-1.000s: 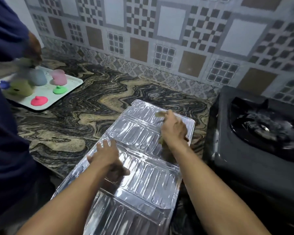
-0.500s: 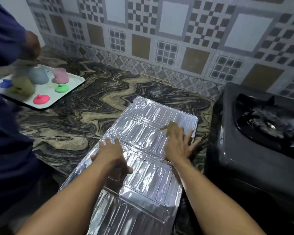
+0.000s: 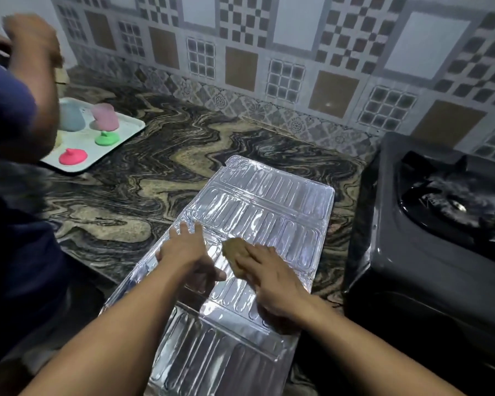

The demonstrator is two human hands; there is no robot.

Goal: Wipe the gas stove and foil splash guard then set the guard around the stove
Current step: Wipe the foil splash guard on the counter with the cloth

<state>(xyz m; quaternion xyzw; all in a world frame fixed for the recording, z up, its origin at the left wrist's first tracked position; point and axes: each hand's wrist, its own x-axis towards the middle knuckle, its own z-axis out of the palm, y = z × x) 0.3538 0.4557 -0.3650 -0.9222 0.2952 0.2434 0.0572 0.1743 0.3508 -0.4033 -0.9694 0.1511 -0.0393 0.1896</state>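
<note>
The foil splash guard (image 3: 257, 212) lies flat on the countertop (image 3: 155, 178), with the gas stove (image 3: 429, 238) at its three o'clock and a tray (image 3: 126, 130) at its ten o'clock.

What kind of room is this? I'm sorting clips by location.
Most likely a home kitchen: a gas stove sits on a marbled stone counter against a patterned tiled wall.

Dim light, foil (image 3: 257, 212) glare, blurred, warped edges.

The right hand (image 3: 272, 284) has slid its cloth (image 3: 236, 254) back down the foil splash guard (image 3: 269, 207) toward the left hand (image 3: 186, 250).
</note>
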